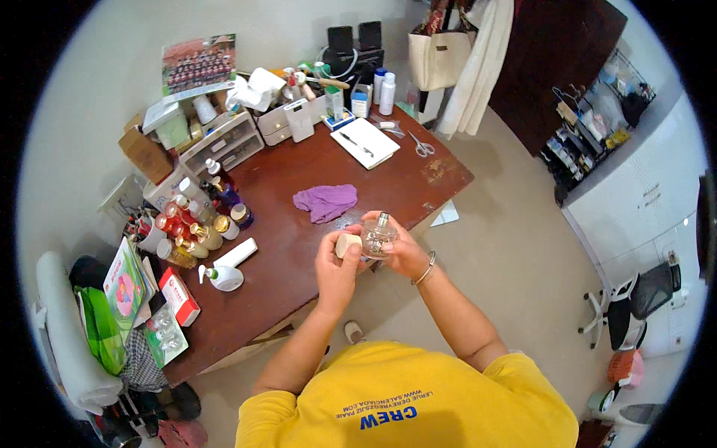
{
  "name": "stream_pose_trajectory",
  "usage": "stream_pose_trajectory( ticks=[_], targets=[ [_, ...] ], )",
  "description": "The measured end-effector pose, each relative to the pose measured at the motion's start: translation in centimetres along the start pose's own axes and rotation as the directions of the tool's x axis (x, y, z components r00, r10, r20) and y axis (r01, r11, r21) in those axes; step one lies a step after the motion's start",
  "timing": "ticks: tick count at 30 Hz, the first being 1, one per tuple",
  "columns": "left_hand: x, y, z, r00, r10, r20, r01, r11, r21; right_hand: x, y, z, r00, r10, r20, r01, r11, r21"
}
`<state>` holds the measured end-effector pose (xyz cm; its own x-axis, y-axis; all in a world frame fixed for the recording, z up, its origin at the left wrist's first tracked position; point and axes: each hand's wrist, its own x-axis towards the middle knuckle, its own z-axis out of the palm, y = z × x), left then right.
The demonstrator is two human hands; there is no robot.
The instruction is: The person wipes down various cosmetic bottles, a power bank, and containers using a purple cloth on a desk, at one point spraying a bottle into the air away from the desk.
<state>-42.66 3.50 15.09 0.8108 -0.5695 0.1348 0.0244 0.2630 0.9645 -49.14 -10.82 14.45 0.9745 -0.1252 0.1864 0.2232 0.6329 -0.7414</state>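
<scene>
Between the fingers of my left hand (336,275) is a round, cream-coloured cap (346,246). My right hand (408,258) is wrapped round a clear glass perfume bottle (377,240) with a silver spray nozzle at its top. Cap and bottle are side by side, close together, above the near edge of the desk, and the nozzle is uncovered. Just beyond my hands a crumpled purple cloth (326,201) lies on the desktop. My fingers partly hide the bottle's far side.
On the brown desk (276,246), several cosmetic bottles (196,220) crowd the left side, near a white pump bottle (222,278). An open notebook (365,143) with a pen and scissors (422,145) lie toward the far right. Drawers (224,142) line the wall.
</scene>
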Motion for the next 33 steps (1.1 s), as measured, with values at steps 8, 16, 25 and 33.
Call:
stream_pose_trajectory(
  ticks=[8,16,25,33],
  targets=[
    [-1.0,-4.2,6.4,0.962,-0.27,0.045,0.272,0.926,-0.263,-5.4,-2.4,-0.7,0.858,-0.403,-0.319,-0.131,0.429,-0.894],
    [-2.7,-3.7,12.3,0.939,-0.289,0.185,0.341,0.844,-0.413,-11.5,-7.2,-1.7,0.877,-0.469,-0.106,-0.02,0.184,-0.983],
    [-6.4,-6.1,17.8,0.822,-0.318,0.473,0.522,0.753,-0.401,-19.5,-8.7,-3.1,0.797,-0.469,-0.381,-0.09,0.531,-0.843],
    [-8.7,-6.9,22.5,0.664,-0.485,0.569,0.612,0.789,-0.042,-27.6,-12.7,-2.2,0.6,-0.64,-0.481,-0.401,0.279,-0.872]
  ],
)
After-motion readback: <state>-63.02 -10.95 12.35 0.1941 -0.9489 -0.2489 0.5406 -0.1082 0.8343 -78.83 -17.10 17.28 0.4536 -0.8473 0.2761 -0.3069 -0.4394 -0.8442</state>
